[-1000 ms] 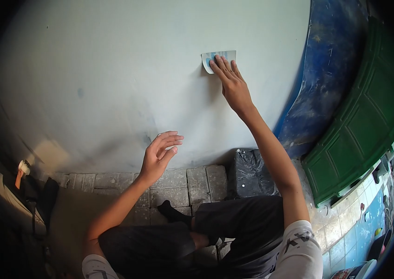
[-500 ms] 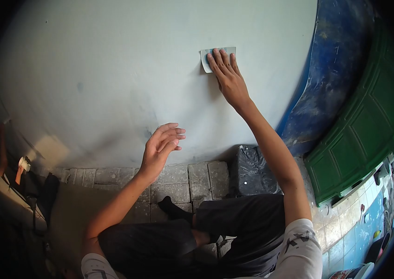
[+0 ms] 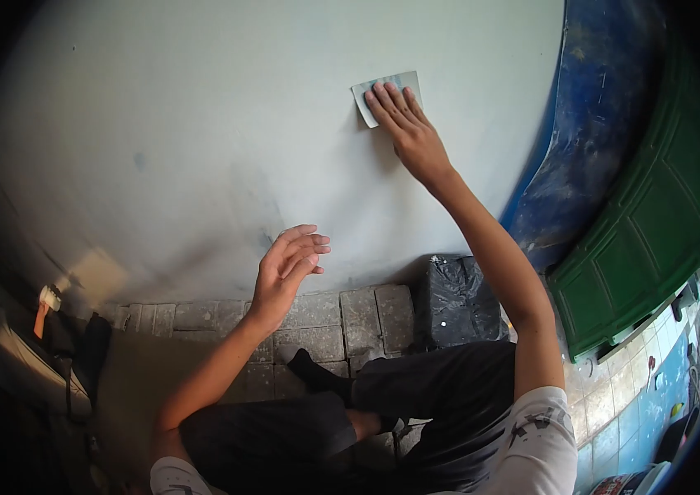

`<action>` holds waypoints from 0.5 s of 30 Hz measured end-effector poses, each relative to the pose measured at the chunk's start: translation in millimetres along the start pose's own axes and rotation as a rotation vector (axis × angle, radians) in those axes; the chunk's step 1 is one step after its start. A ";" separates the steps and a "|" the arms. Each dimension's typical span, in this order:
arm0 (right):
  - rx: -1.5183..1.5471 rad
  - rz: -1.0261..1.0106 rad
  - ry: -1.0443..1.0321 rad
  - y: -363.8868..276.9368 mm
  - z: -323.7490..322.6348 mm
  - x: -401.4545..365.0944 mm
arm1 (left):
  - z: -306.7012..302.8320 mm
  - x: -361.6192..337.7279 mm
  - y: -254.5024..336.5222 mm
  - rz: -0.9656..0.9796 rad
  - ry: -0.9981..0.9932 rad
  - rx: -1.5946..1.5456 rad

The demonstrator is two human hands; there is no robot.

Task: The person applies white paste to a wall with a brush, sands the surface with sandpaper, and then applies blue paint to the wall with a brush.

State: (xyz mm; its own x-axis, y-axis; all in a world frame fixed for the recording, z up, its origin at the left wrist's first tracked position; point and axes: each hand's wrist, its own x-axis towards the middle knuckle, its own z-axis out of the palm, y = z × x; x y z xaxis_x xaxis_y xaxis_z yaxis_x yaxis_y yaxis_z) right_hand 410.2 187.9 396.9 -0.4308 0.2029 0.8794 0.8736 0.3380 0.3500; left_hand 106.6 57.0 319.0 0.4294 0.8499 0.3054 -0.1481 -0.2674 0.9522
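My right hand [image 3: 409,124] is pressed against the pale wall [image 3: 201,124] with its fingers extended over a small grey sheet of sandpaper [image 3: 404,80]. The sheet lies between the fingers and the wall, and its left edge curls away from the surface. Lower and to the left, my left hand [image 3: 288,268] hovers in front of the wall. Its fingers are loosely bent and apart, with nothing in them. Faint bluish-grey smudges mark the wall near it.
A black plastic-wrapped block [image 3: 461,301] stands on the grey paving [image 3: 309,318] by the wall. To the right are a blue panel [image 3: 565,181] and a green panelled piece [image 3: 647,231]. A wooden-handled brush [image 3: 46,309] is at left. My bent legs [image 3: 284,429] are below.
My right hand and the sandpaper have shifted slightly up the wall, and the sheet has tilted a little. My left hand has stayed almost still. The view has moved slightly.
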 end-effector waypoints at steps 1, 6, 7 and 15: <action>0.045 -0.056 -0.072 -2.6 -3.7 -1.9 | 1.9 -1.4 -1.8 -0.001 0.004 -0.012; -0.054 0.019 -0.049 14.4 -10.7 -5.1 | 1.3 0.8 6.9 -0.052 0.045 -0.048; 0.031 -0.078 -0.094 10.0 -6.9 -10.1 | 2.9 -1.0 5.2 -0.058 0.047 -0.054; 0.033 -0.170 -0.147 19.3 -12.6 -26.4 | 8.7 1.4 7.2 -0.079 0.056 -0.064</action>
State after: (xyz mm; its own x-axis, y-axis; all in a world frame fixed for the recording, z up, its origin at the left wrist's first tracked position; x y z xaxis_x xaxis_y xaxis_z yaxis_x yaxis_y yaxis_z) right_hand 441.3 177.4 384.5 -0.6020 0.2714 0.7510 0.7787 0.4080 0.4767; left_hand 113.9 52.3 326.3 0.3921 0.8916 0.2266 -0.1733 -0.1704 0.9700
